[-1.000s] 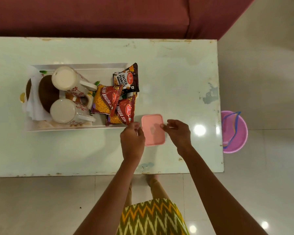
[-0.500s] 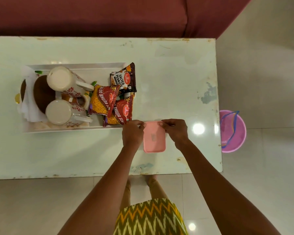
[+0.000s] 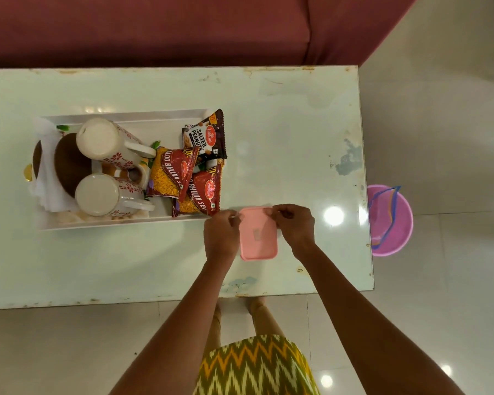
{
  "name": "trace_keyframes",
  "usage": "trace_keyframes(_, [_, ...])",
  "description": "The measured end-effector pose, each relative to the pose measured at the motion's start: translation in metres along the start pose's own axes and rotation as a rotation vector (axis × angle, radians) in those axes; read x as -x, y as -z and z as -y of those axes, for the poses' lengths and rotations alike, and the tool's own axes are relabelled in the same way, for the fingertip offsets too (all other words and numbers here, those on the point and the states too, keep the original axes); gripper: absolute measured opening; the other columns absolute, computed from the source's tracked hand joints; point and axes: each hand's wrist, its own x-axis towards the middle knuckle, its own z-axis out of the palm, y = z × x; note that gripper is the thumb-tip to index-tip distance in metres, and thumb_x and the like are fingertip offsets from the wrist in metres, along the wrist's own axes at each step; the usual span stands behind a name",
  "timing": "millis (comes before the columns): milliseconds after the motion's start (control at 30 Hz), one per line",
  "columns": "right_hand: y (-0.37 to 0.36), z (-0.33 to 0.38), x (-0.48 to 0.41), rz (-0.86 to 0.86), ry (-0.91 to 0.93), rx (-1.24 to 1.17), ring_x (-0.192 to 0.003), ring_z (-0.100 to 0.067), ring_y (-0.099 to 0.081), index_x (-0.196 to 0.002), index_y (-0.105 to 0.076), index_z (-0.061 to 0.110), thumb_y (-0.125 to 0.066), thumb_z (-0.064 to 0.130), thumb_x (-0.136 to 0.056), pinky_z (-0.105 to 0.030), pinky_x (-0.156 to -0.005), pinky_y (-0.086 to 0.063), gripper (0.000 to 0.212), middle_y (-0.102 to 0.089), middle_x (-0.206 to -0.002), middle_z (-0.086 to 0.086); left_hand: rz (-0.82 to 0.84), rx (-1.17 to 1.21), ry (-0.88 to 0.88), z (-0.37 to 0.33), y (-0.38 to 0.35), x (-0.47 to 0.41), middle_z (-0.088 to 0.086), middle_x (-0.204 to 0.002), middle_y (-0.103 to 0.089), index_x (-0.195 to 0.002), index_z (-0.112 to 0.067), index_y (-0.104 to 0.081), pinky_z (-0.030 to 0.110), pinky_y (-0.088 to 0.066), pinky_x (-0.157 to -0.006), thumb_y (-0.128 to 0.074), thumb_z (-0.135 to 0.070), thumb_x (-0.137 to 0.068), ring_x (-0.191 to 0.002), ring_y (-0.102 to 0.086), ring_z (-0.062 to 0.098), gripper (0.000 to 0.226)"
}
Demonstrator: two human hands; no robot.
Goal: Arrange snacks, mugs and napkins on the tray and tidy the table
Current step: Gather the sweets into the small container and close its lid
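My left hand (image 3: 221, 233) and right hand (image 3: 294, 228) each pinch a far corner of the pink lid (image 3: 258, 238), just beside the tray (image 3: 126, 223). I should grip evenly, lifting it level, clear of the snack packets (image 3: 203, 195).

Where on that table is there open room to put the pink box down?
Bare tabletop lies right of the snack packets up to the table's right edge, along the far strip between tray and sofa, and between tray and near edge. The tray itself is crowded: mugs, napkins, packets.
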Motion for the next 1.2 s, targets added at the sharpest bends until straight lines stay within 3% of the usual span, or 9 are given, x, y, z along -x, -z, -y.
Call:
trace_keyframes(100, [0.002, -0.016, 0.016, 0.039, 0.014, 0.084, -0.087, -0.020, -0.064, -0.110, -0.064, 0.007, -0.071, 0.035, -0.077, -0.034, -0.083, -0.054, 0.044, -0.069, -0.093, -0.007, 0.013, 0.022, 0.024, 0.014, -0.004, 0.024, 0.017, -0.114, -0.068, -0.119, -0.001, -0.059, 0.031, -0.049, -0.086, -0.053, -0.025, -0.091, -0.103, -0.065, 0.029, 0.037])
trace_keyframes(267, [0.004, -0.049, 0.047, 0.032, -0.016, 0.107, -0.080, -0.014, -0.064, -0.108, -0.065, 0.011, -0.071, 0.030, -0.078, -0.029, -0.076, -0.056, 0.036, -0.068, -0.090, 0.000, 0.084, 0.088, 0.086, 0.039, -0.014, 0.061, 0.013, -0.099, -0.074, -0.107, -0.005, -0.067, 0.026, -0.053, -0.079, -0.060, -0.024, -0.087, -0.086, -0.070, 0.022, 0.029])
trace_keyframes(433, [-0.002, -0.055, 0.052, -0.094, -0.100, 0.086, -0.063, -0.013, -0.066, -0.081, -0.066, 0.013, -0.075, 0.021, -0.075, -0.018, -0.061, -0.052, 0.013, -0.067, -0.069, 0.001, 0.027, 0.132, 0.205, 0.036, -0.020, 0.060, 0.010, -0.082, -0.075, -0.089, -0.004, -0.073, 0.020, -0.050, -0.068, -0.065, -0.021, -0.083, -0.071, -0.070, 0.018, 0.020])
trace_keyframes(633, [-0.005, -0.048, 0.048, -0.131, -0.166, 0.091, -0.066, -0.020, -0.065, -0.072, -0.064, 0.011, -0.076, 0.015, -0.074, -0.026, -0.066, -0.055, 0.013, -0.067, -0.071, -0.006, 0.067, 0.263, 0.399, 0.028, -0.019, 0.052, 0.004, -0.060, -0.068, -0.076, -0.003, -0.073, 0.033, -0.059, -0.071, -0.068, -0.017, -0.079, -0.060, -0.070, 0.018, 0.015])
trace_keyframes(867, [0.003, -0.025, 0.034, -0.103, -0.153, -0.074, -0.055, -0.013, -0.064, -0.066, -0.064, 0.017, -0.077, 0.013, -0.072, -0.020, -0.059, -0.056, 0.016, -0.067, -0.063, -0.002, 0.012, 0.341, 0.306, 0.004, -0.010, 0.039, 0.010, -0.072, -0.072, -0.088, 0.000, -0.072, 0.032, -0.059, -0.071, -0.065, -0.014, -0.082, -0.063, -0.069, 0.018, 0.016])
trace_keyframes(967, [-0.001, 0.001, 0.015, -0.111, -0.111, -0.092, -0.054, -0.013, -0.063, -0.069, -0.065, 0.012, -0.077, 0.012, -0.073, -0.022, -0.062, -0.056, 0.012, -0.065, -0.060, -0.002, -0.044, 0.532, 0.401, -0.018, -0.009, 0.023, 0.011, -0.084, -0.073, -0.100, 0.000, -0.069, 0.038, -0.058, -0.079, -0.064, -0.010, -0.082, -0.074, -0.071, 0.024, 0.021])
trace_keyframes(1067, [-0.009, 0.026, -0.006, -0.107, -0.092, -0.113, -0.051, -0.012, -0.061, -0.070, -0.067, 0.007, -0.076, 0.010, -0.074, -0.022, -0.061, -0.057, 0.010, -0.063, -0.058, -0.002, -0.034, 0.751, 0.522, -0.038, -0.009, 0.005, -0.004, -0.071, -0.064, -0.109, -0.002, -0.065, 0.035, -0.056, -0.081, -0.062, -0.006, -0.082, -0.080, -0.067, 0.024, 0.028])
trace_keyframes(1200, [-0.017, 0.046, -0.023, -0.092, -0.097, -0.135, -0.049, -0.012, -0.060, -0.067, -0.064, 0.007, -0.074, 0.009, -0.076, -0.028, -0.069, -0.057, 0.013, -0.061, -0.058, -0.003, -0.012, 0.845, 0.514, -0.053, -0.007, -0.011, -0.002, -0.074, -0.062, -0.112, -0.003, -0.063, 0.029, -0.054, -0.076, -0.059, -0.005, -0.084, -0.080, -0.061, 0.020, 0.028])
